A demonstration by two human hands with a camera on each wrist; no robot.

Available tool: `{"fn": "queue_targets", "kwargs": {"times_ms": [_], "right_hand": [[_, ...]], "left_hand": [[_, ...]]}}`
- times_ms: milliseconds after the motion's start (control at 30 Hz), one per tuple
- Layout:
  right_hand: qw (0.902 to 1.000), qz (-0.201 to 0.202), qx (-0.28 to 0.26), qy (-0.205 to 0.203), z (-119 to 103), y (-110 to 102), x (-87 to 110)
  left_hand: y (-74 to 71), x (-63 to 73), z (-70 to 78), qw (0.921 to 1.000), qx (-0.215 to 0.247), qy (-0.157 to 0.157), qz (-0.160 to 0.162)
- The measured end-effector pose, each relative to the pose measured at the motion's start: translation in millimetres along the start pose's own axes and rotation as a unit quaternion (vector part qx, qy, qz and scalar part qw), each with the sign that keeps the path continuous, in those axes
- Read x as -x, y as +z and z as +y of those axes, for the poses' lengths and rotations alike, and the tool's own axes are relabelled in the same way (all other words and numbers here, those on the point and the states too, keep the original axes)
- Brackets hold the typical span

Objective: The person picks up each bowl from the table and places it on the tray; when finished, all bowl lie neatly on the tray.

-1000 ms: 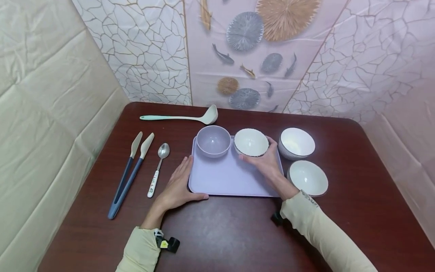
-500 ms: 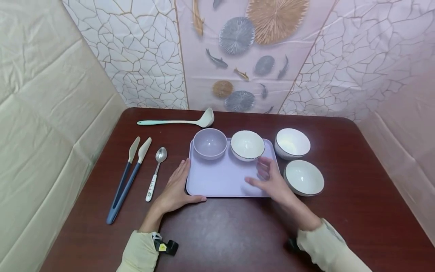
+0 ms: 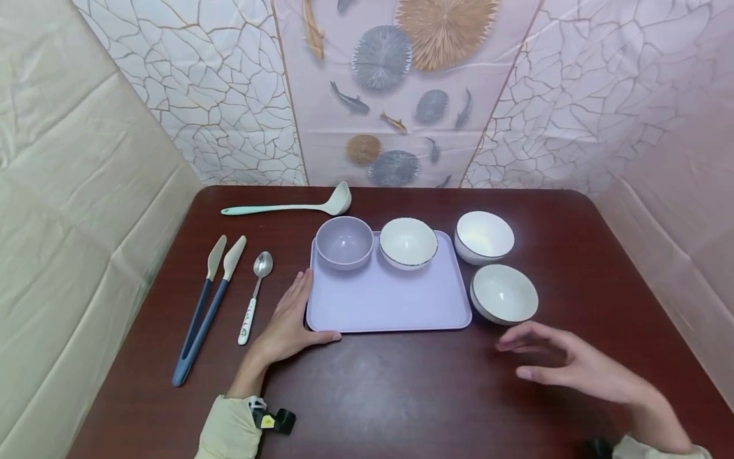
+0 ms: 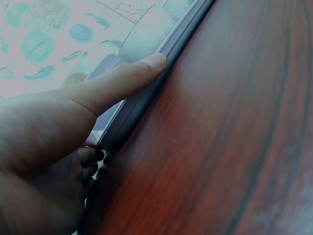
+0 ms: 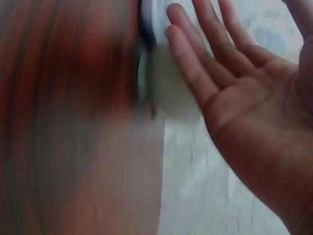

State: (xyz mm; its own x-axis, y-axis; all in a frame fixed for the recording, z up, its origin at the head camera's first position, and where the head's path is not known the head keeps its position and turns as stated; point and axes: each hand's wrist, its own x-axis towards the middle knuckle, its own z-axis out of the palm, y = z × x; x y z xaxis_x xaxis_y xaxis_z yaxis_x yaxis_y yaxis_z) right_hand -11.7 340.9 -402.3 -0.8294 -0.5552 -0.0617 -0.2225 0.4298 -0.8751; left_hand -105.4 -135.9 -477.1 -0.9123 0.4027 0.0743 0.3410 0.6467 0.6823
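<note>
A right hand bare of any load, its thumb well parted from gently bent fingers, hangs at the near side of a white bowl on the dark wood table, just beside it and, as far as I can tell from my remote post, not touching. A second ago on my feed that hand gripped the dark-rimmed white bowl; half a second later it had let go, and now it has drawn off to the right. The released bowl sits upright on the lilac tray, ahead of and between the hands, just right of the mauve bowl. I take the change to mean that this bowl's placing is done and the right hand is free for other work.

The left hand has stayed put, fingers straight along the tray's left edge and thumb stretched along the near one, which I judge steadies it. Beyond the right hand, a second white bowl stands behind the nearer one. Left of the left hand lie a teaspoon and blue-handled tongs; a mint-handled ladle lies farther ahead.
</note>
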Motion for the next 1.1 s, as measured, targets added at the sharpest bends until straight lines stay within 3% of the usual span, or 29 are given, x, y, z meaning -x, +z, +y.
{"fn": "queue_targets", "kwargs": {"times_ms": [67,167,267,500,833,1100], "right_hand": [[0.9978,0.037,0.042,0.036,10,-12,5.6],[0.9836,0.106,0.118,0.086,25,-24,5.5],[0.9721,0.153,0.150,0.096,40,-31,-1.6],[0.9768,0.156,0.117,0.089,58,-37,-23.6],[0.9817,0.184,0.047,0.016,68,-28,-44.5],[0.9815,0.191,0.001,0.019,74,-24,-49.4]], "left_hand": [[0.5,0.4,-1.9,1.0000,-0.001,-0.001,0.000],[1.4,0.9,-4.8,1.0000,0.001,-0.002,0.001],[2.4,1.4,-6.3,1.0000,0.002,-0.002,0.002],[5.2,2.3,-4.9,1.0000,0.003,-0.005,0.003],[2.7,2.0,-1.7,1.0000,0.001,-0.009,-0.001],[0.7,0.4,-2.1,0.9999,0.004,-0.010,-0.001]]}}
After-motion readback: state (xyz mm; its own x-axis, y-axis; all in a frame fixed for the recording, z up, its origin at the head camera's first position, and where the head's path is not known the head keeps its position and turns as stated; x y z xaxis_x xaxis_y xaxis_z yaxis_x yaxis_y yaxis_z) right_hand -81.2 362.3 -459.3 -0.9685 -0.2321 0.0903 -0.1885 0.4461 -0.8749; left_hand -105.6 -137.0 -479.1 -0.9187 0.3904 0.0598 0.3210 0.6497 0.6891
